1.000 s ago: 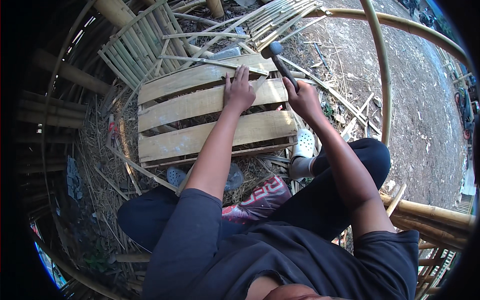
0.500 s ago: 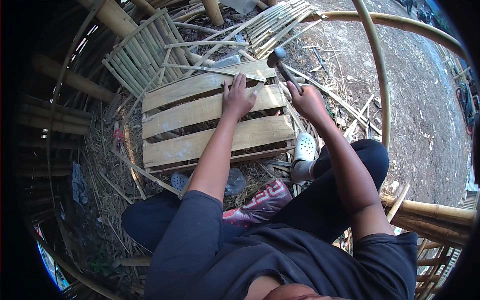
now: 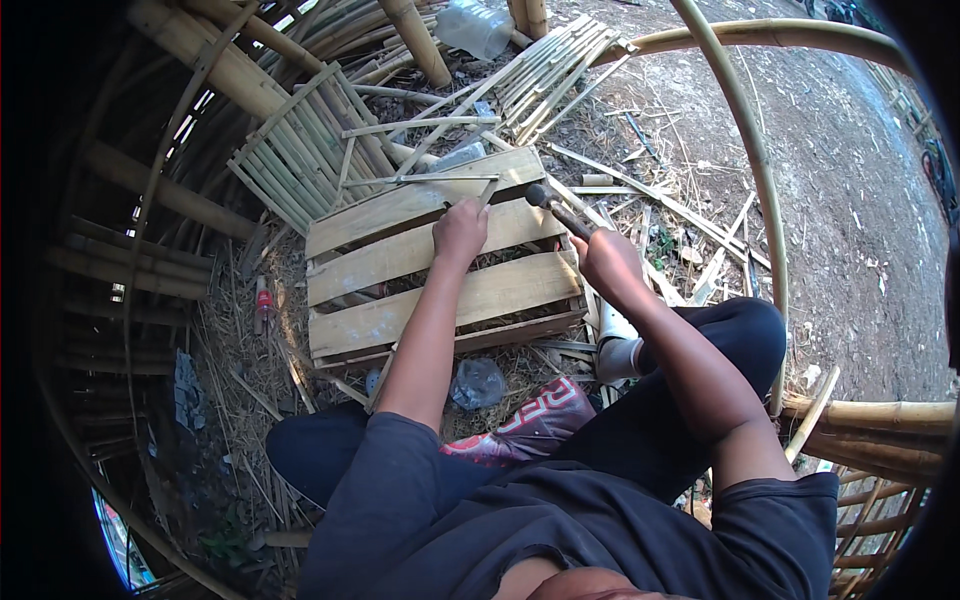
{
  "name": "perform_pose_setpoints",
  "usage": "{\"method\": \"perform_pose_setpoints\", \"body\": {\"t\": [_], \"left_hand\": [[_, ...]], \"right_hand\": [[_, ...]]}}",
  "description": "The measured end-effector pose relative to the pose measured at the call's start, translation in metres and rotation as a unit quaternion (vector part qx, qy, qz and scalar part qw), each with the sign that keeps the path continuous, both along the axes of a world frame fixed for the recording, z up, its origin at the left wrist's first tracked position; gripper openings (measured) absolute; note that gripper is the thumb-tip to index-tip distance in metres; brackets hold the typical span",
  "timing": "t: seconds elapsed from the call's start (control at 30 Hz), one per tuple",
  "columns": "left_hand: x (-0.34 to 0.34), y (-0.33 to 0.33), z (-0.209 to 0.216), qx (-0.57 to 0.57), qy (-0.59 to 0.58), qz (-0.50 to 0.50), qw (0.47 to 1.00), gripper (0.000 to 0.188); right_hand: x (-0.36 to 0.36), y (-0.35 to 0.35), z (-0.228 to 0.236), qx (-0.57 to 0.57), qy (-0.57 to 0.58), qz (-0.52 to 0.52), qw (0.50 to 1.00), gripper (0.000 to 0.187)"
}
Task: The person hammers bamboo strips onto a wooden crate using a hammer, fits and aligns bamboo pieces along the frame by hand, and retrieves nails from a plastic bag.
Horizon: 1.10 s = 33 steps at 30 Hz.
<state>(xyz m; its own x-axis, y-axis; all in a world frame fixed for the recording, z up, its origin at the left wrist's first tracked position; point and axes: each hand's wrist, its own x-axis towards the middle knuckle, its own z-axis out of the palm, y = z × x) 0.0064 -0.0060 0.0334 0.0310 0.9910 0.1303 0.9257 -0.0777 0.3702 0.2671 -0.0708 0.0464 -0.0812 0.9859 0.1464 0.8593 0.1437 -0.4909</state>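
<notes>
A crate-like platform of wide wooden slats (image 3: 430,289) stands before me, with gaps between its boards. My left hand (image 3: 461,232) is closed over the far slats, its fingers curled around the lower end of a short bamboo strip (image 3: 489,188). The strip's upper end meets a longer thin bamboo strip (image 3: 420,179) lying across the farthest slat. In my right hand (image 3: 609,264) is a hammer (image 3: 562,213), gripped by its handle. The hammer's dark head is close to the crate's right edge; whether it touches the wood I cannot tell.
Beyond the crate lie a bamboo slat panel (image 3: 300,150), a bundle of split bamboo (image 3: 560,75) and a grey block (image 3: 458,157). A curved bamboo pole (image 3: 750,150) rises on the right. A clear plastic bag (image 3: 478,384) and a patterned sack (image 3: 535,420) lie near my legs.
My left hand has gone from lying spread on the slats to curling around the short strip. The hammer has come down and slightly left, nearer the crate. The whole view has shifted a little.
</notes>
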Motion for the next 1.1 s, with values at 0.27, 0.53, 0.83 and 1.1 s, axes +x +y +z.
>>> {"method": "perform_pose_setpoints", "body": {"t": [0.27, 0.53, 0.83, 1.1], "left_hand": [[-0.031, -0.016, 0.053, 0.096, -0.057, 0.073, 0.991, 0.026], [-0.037, -0.052, 0.056, 0.112, -0.137, 0.055, 0.983, 0.023], [-0.038, -0.067, 0.042, 0.009, -0.167, 0.033, 0.985, 0.034], [-0.066, -0.097, 0.053, -0.069, -0.081, -0.057, 0.993, 0.07]], "right_hand": [[-0.011, -0.004, -0.014, -0.044, 0.044, 0.015, 0.998, 0.037], [-0.024, -0.003, -0.023, -0.003, -0.015, 0.069, 0.997, 0.013], [-0.058, -0.009, 0.014, -0.096, -0.172, 0.049, 0.979, 0.027], [-0.095, 0.004, 0.007, -0.101, 0.017, 0.089, 0.991, 0.038]]}}
